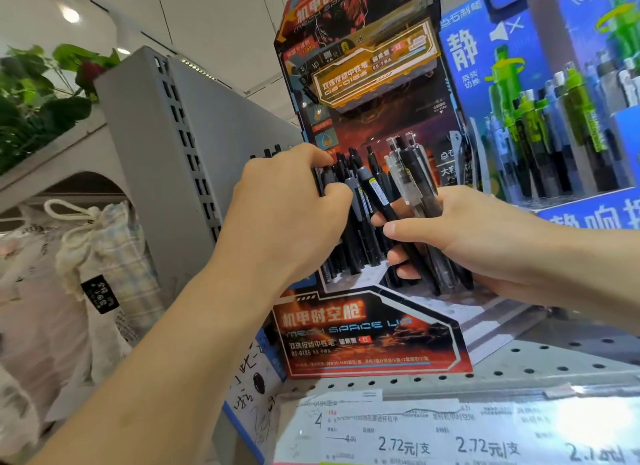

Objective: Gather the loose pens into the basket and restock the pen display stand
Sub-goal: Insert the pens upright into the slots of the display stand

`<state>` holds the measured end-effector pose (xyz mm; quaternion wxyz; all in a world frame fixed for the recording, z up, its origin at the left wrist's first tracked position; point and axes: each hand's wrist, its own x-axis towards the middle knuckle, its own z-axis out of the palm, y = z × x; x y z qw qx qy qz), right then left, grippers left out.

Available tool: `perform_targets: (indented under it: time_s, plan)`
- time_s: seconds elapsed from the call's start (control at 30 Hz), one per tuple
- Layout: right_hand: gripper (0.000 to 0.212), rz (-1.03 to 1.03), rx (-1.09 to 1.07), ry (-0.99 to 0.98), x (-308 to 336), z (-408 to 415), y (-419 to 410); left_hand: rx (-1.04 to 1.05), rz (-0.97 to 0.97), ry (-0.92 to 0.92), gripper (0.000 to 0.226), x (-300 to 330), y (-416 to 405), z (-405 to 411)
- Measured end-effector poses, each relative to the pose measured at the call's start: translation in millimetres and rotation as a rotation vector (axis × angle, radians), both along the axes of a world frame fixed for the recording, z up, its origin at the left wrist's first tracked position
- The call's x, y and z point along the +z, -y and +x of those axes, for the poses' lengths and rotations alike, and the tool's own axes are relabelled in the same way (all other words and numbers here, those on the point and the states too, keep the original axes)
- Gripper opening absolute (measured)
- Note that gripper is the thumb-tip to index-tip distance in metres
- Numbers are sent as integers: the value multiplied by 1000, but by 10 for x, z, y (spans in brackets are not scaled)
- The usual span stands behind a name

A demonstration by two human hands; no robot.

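The right hand [485,242] grips a bundle of black pens [415,204], fingers curled round their barrels and thumb laid across the front, holding them just in front of the pen display stand [367,336]. The left hand [287,208] pinches the tops of several pens standing in the stand's tray [349,229], thumb and fingers closed on them at the stand's left side. The stand sits on a perforated grey shelf [519,364], with price labels [450,444] on the shelf edge below it. A blue pen display [540,111] stands to its right and a grey slotted panel [180,125] to its left
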<state>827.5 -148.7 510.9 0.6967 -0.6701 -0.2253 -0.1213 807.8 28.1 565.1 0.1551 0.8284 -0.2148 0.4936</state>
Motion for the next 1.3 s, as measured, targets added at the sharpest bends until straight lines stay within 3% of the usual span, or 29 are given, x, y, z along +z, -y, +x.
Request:
perform_targets:
  time_s: [0.17, 0.33, 0.47, 0.6, 0.7, 0.93, 1.1, 1.3]
  plan:
    - [12, 1, 10, 4, -2, 6, 7, 97, 96, 22, 30, 22, 32, -1]
    - [13, 11, 11, 2, 0, 4, -2, 148, 137, -86, 32, 100, 52, -2]
    - [10, -13, 5, 40, -13, -20, -2, -84, -63, -64, 39, -29, -19, 15]
    - [12, -155, -5, 143, -23, -39, -2, -344, -266, 50, 18, -283, -56, 54]
    - [8, -251, -22, 191, -23, -42, 3, -394, -295, 83, 9, -378, -54, 80]
    - [23, -79, -61, 128, -15, 61, 32, -607, -658, 118, 24, -374, -143, 54]
    - [16, -157, -156, 137, -43, 138, 68, -541, -521, 240, 36, -402, -152, 24]
    - [16, -156, -162, 133, -47, 179, 78, -480, -441, 373, 23, -380, -132, 35]
